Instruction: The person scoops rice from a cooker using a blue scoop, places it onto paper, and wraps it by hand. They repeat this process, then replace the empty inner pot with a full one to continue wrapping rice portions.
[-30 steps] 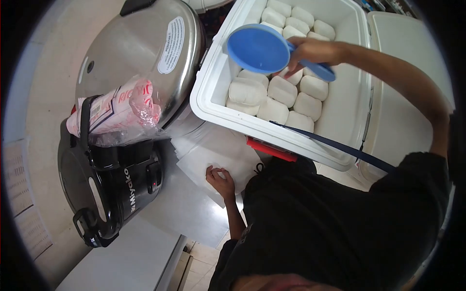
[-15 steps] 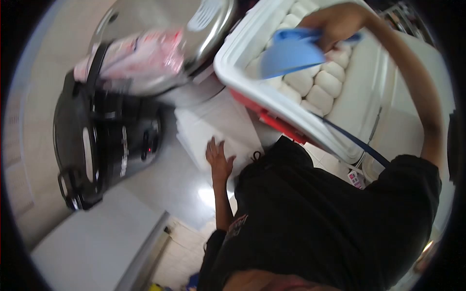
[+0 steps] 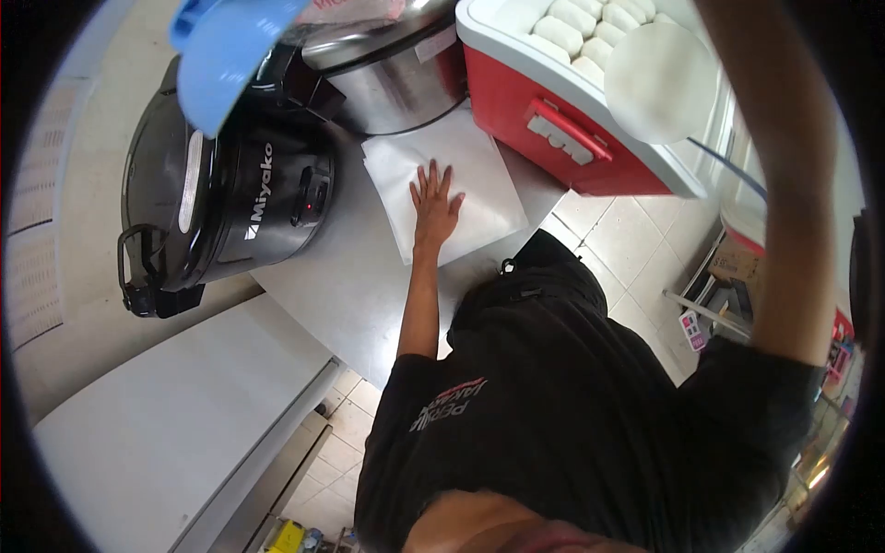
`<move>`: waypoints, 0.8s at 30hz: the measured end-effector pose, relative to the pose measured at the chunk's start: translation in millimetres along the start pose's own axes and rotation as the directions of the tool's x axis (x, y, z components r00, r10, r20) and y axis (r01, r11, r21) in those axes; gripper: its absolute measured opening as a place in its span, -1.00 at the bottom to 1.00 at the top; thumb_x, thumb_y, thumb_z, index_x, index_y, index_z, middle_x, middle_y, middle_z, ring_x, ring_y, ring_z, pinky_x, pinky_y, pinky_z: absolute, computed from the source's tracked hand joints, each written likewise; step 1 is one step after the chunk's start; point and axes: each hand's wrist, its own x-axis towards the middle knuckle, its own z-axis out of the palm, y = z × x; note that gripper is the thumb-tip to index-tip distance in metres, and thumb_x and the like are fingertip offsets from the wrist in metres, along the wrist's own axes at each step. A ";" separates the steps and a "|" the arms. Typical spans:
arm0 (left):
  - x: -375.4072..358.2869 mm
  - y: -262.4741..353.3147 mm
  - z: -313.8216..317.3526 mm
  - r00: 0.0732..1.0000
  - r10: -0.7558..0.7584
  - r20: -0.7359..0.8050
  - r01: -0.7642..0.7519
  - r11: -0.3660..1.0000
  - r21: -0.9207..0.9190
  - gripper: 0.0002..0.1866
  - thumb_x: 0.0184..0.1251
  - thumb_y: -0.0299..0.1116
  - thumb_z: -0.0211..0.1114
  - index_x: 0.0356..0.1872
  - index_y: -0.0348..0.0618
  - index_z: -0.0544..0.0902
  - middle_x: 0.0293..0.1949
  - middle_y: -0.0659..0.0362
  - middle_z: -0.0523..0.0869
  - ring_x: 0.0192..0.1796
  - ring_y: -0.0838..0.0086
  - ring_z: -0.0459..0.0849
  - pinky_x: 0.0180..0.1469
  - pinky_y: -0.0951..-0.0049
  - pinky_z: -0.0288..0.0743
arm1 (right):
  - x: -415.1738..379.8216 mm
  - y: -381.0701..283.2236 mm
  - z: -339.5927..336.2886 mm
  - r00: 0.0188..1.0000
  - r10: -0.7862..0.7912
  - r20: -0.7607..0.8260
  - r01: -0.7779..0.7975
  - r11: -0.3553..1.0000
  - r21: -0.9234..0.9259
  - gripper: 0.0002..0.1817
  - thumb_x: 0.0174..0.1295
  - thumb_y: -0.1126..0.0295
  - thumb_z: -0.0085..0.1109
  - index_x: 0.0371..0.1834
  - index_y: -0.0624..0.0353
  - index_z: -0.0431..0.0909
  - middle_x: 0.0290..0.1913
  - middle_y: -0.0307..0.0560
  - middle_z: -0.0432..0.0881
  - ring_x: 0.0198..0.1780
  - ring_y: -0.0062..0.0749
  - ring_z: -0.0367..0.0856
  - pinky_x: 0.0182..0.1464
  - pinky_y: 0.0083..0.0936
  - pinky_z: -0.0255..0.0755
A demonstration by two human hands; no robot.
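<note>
My left hand (image 3: pixel 435 217) lies flat, fingers spread, on a stack of white sheets (image 3: pixel 484 198) on the metal table. My right forearm (image 3: pixel 784 138) rises through the upper right, and its hand is beyond the frame's top. A blue curved plastic tool (image 3: pixel 230 60) shows at the upper left, in front of the black rice cooker; whatever holds it is hidden. A pale, blurred round disc (image 3: pixel 662 81) appears before the red-and-white cooler box (image 3: pixel 516 101), close to my right arm. Several white rounded pieces like dough (image 3: pixel 562 35) sit in rows inside the box.
The black Miyako rice cooker (image 3: pixel 267 184) stands at the table's left, beside a steel pot-like appliance (image 3: pixel 396 88) with a pink plastic bag (image 3: pixel 355 9) on top. A white surface (image 3: pixel 175 424) lies at the lower left. Shelving with a cardboard box (image 3: pixel 736 258) is at right.
My right hand, which held the blue tool over the cooler box, has left the view. The blue tool now appears upper left, and the pale disc has come into sight. My left hand stays on the sheets.
</note>
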 end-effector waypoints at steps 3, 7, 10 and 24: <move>-1.1 -0.9 -7.9 0.996 -0.013 -0.086 0.002 0.991 -0.132 -0.43 0.31 -0.24 0.18 0.32 -0.15 0.31 0.45 -0.10 0.04 0.49 -0.03 -0.07 0.44 -0.08 -0.16 | -7.8 -15.3 37.6 0.981 0.000 -0.195 0.008 0.999 0.042 -0.65 0.07 0.43 0.10 -0.05 0.32 0.45 -0.27 0.01 0.61 -0.21 -0.31 0.60 -0.12 -0.34 0.47; -28.7 -21.6 -20.8 0.868 -0.181 -0.463 0.095 0.974 -0.204 -0.43 0.13 -0.39 0.29 0.19 -0.30 0.36 0.31 -0.20 0.24 0.39 -0.04 0.16 0.38 0.03 0.06 | -67.3 -29.0 166.4 0.894 0.314 -0.321 -0.184 0.908 0.376 -0.64 0.08 0.41 0.10 -0.03 0.31 0.45 -0.26 0.02 0.60 -0.19 -0.28 0.59 -0.08 -0.32 0.45; -63.9 -32.9 -33.5 0.730 -0.575 -0.369 0.431 0.807 -0.404 -0.31 0.08 -0.37 0.35 0.23 -0.38 0.28 0.24 -0.25 0.30 0.35 -0.05 0.20 0.37 0.10 0.09 | -138.7 -40.0 322.4 0.567 0.806 -0.172 -0.507 0.505 0.698 -0.57 0.11 0.33 0.09 0.03 0.30 0.45 -0.08 0.24 0.55 0.00 0.08 0.51 0.09 -0.19 0.36; -51.3 -51.1 -15.7 0.844 -0.518 -0.141 0.497 0.853 -0.161 -0.54 -0.03 -0.30 0.44 -0.17 -0.38 0.48 -0.04 -0.15 0.50 0.07 -0.08 0.47 0.14 0.09 0.38 | -172.5 -20.2 437.5 0.223 0.974 -0.037 -0.955 0.226 0.192 -0.16 0.03 0.06 0.32 0.23 0.41 0.18 0.12 0.43 0.35 0.15 0.27 0.38 0.14 -0.07 0.40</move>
